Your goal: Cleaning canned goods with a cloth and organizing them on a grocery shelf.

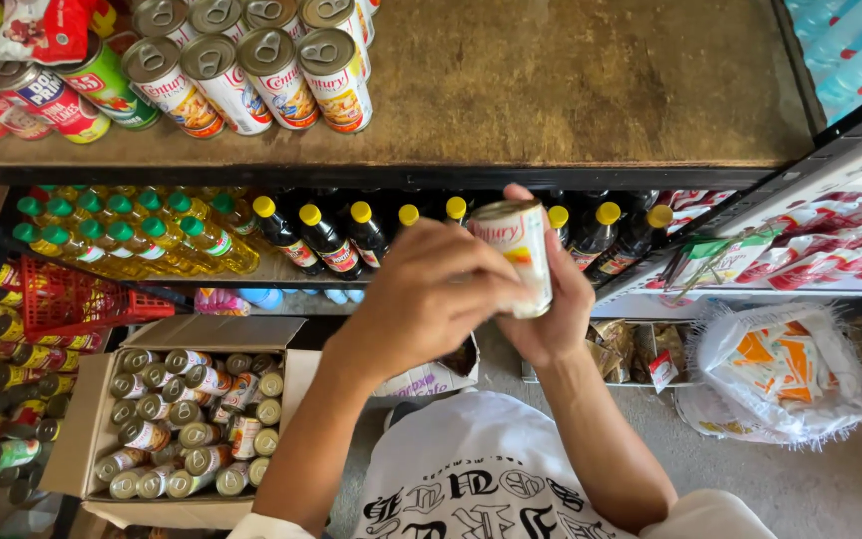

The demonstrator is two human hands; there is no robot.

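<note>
I hold a small white-labelled tin can [521, 255] upright in front of me, below the edge of the wooden shelf [571, 90]. My left hand [421, 299] wraps over its left side with the fingers curled on the label. My right hand [556, 319] cups the can from behind and underneath, thumb up by the lid. On the shelf's left part stand rows of similar cans [251, 70] with ring-pull lids. Down at the lower left, an open cardboard box [82, 429] is full of more cans lying packed together.
Dark bottles with yellow caps [331, 240] and golden bottles with green caps [132, 240] line the lower shelf. A red wire basket [72, 299] sits at the left. A white plastic bag of packets [780, 369] lies on the floor at the right.
</note>
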